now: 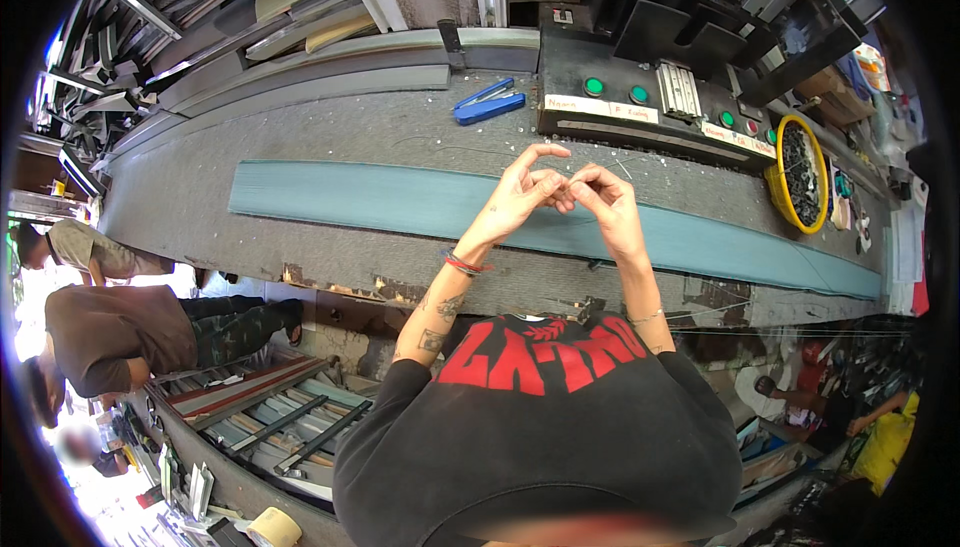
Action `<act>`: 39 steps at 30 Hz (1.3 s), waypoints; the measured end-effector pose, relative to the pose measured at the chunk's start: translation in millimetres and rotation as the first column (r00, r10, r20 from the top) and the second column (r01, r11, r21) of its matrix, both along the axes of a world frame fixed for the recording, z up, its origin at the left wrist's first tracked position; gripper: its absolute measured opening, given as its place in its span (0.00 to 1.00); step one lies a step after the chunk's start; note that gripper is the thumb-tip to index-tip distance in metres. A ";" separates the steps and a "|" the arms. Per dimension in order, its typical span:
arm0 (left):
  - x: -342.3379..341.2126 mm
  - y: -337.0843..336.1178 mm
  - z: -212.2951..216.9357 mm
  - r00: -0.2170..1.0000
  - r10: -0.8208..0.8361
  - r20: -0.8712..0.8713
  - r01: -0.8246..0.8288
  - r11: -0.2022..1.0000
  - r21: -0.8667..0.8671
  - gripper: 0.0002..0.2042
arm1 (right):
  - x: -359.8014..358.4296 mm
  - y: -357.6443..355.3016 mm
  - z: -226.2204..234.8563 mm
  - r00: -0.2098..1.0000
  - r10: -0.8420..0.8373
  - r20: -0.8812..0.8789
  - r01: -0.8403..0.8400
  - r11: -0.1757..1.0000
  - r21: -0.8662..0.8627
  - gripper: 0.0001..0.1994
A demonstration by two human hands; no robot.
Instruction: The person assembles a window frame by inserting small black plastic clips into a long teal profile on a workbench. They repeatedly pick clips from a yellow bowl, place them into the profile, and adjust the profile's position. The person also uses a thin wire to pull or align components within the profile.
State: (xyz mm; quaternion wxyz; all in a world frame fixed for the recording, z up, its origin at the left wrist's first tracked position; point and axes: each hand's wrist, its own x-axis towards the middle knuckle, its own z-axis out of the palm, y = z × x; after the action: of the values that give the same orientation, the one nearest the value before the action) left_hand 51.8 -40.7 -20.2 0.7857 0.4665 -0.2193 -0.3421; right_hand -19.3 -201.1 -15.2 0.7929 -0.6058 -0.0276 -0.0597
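Both hands are raised over a long, flat blue-grey strip [360,192] with fine lines along its length, which lies across the workbench. The fingertips of my left hand [520,195] and my right hand [612,212] meet in a pinch above the strip's middle. My left index finger is lifted and curved away from the pinch. Whatever the fingers hold is too small to make out. Thin dark thread-like lines show on the bench just beyond the hands.
A blue stapler [490,107] lies beyond the strip. At the far right stand a dark control box [610,112] with green buttons and a yellow basket [822,187] of dark scraps. Metal profiles [300,92] line the back. Another person [120,337] stands at the left.
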 end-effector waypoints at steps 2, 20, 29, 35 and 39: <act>-5.5 -3.6 1.4 0.999 0.038 -0.001 -0.038 0.999 -0.021 0.20 | -0.5 -0.7 -0.2 0.995 -0.080 -0.068 0.086 0.992 0.092 0.05; 23.2 2.8 24.8 -0.583 -0.141 0.800 -0.371 0.922 -0.108 0.07 | -6.1 -4.0 -6.1 0.910 0.257 -0.325 -0.078 0.877 0.474 0.07; 23.3 2.8 14.4 -0.095 -0.064 0.993 -0.401 0.916 0.021 0.06 | 0.0 11.5 -21.5 0.966 0.030 -0.258 0.084 0.903 0.421 0.08; 12.6 2.2 11.9 0.748 -0.019 0.664 -0.280 0.898 0.341 0.09 | -2.7 31.1 -3.8 0.957 -0.286 0.041 0.287 0.958 -0.019 0.05; 12.4 3.5 13.5 0.991 -0.077 0.113 0.045 0.964 0.261 0.10 | -5.4 31.7 4.8 0.821 -0.268 0.503 0.543 0.639 -0.545 0.04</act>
State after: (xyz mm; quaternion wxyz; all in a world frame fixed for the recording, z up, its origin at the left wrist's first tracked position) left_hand 64.2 -37.2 -6.7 0.6923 0.5779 -0.2350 -0.3627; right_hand -24.7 -169.4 -10.4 0.4657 -0.8146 -0.0590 -0.3408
